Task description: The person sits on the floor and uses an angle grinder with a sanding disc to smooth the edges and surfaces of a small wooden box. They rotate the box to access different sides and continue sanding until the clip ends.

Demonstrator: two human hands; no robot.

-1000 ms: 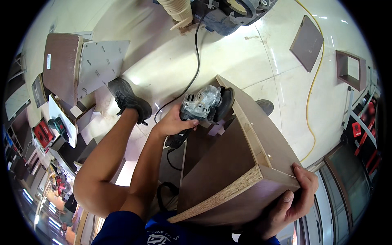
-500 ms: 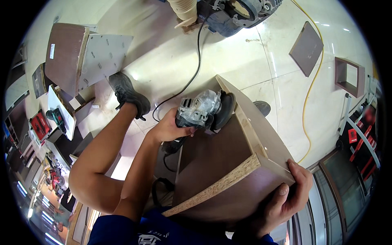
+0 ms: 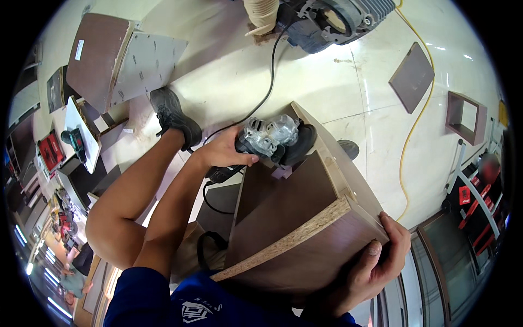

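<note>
My left hand (image 3: 224,150) is wrapped round the body of an angle grinder (image 3: 267,136), whose head is covered in clear plastic. The grinder's dark round disc (image 3: 301,145) lies over the far part of a brown chipboard box's edge; whether it touches the wood I cannot tell. The open-topped box (image 3: 305,248) rests in front of my body, with raw chipboard showing on its near edge and a pale strip along its right edge. My right hand (image 3: 381,261) grips the box's near right corner, fingers over the outer side and thumb on the near panel.
A dark machine (image 3: 338,22) with a ribbed hose (image 3: 261,13) stands ahead. A black cord (image 3: 271,76) runs to the grinder. On the right lie a yellow cable (image 3: 408,152), a brown board (image 3: 412,77) and a small frame (image 3: 467,117). Cut panels (image 3: 98,60) stand at left.
The grinder has shifted slightly along the box's edge with my left hand, its head tilting a little. My right hand keeps its hold on the corner. The view has moved slightly.
</note>
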